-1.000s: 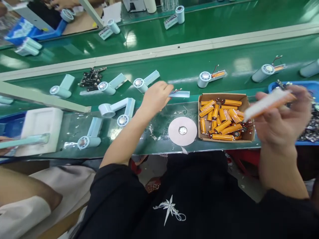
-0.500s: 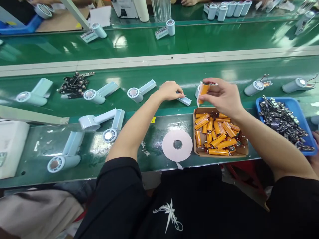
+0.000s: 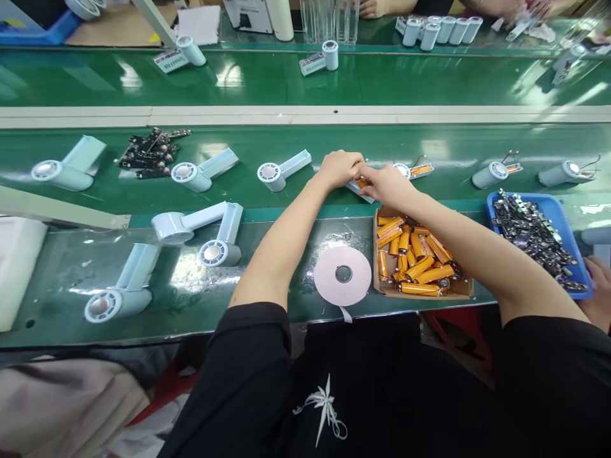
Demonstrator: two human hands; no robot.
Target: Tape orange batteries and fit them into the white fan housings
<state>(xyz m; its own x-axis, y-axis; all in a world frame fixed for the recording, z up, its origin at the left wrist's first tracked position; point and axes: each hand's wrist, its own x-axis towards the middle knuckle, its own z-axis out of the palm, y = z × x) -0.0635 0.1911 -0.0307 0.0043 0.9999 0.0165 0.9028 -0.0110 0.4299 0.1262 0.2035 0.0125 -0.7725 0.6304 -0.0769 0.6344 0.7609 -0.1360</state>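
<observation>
Both my hands meet over the belt at a light-blue handheld fan's trough-shaped handle. My left hand is closed on the far end of that handle, its fingertips partly hidden. With thumb and fingers, my right hand grips an orange battery that lies at the open trough; how deep it sits I cannot tell. The fan's head is hidden behind my hands. Close to me, a cardboard box holds many orange batteries, with a roll of white tape to its left.
Fan bodies stand along the belt on both sides. Right of the box is a blue tray of circuit boards; another pile of boards lies at left. Another person's hand is at the right edge. More people's hands show across the belt.
My right hand has moved left from above the box, bringing the battery down to the fan handle under my left hand. A fan with a battery in its handle now shows behind it.
</observation>
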